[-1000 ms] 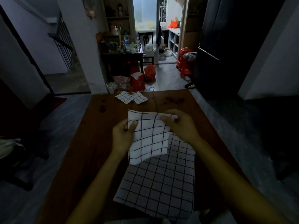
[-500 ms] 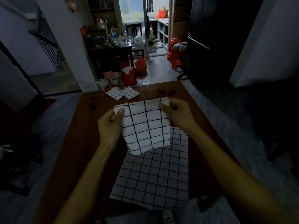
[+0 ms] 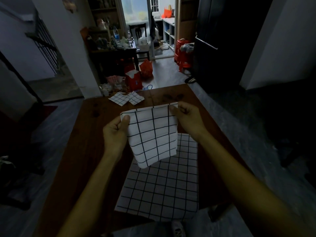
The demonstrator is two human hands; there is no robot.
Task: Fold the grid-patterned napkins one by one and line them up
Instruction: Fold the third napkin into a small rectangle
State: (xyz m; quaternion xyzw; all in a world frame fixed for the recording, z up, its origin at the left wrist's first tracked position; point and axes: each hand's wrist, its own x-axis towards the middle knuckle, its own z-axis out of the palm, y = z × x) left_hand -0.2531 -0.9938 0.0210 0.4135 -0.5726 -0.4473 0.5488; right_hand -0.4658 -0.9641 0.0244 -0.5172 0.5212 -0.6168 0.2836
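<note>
A white napkin with a black grid hangs folded in the air above the brown wooden table. My left hand pinches its upper left corner and my right hand pinches its upper right corner. Under it an unfolded grid napkin lies flat on the table near the front edge. Two small folded grid napkins lie side by side at the table's far edge.
Beyond the table's far edge the floor holds red bags and boxes and clutter. A white pillar stands at the far left. A dark cabinet rises at the right. Grey floor runs along both sides of the table.
The held napkin has swung from a narrow hanging strip to a wider face stretched between my hands. Both hands have lifted it slightly and moved apart.
</note>
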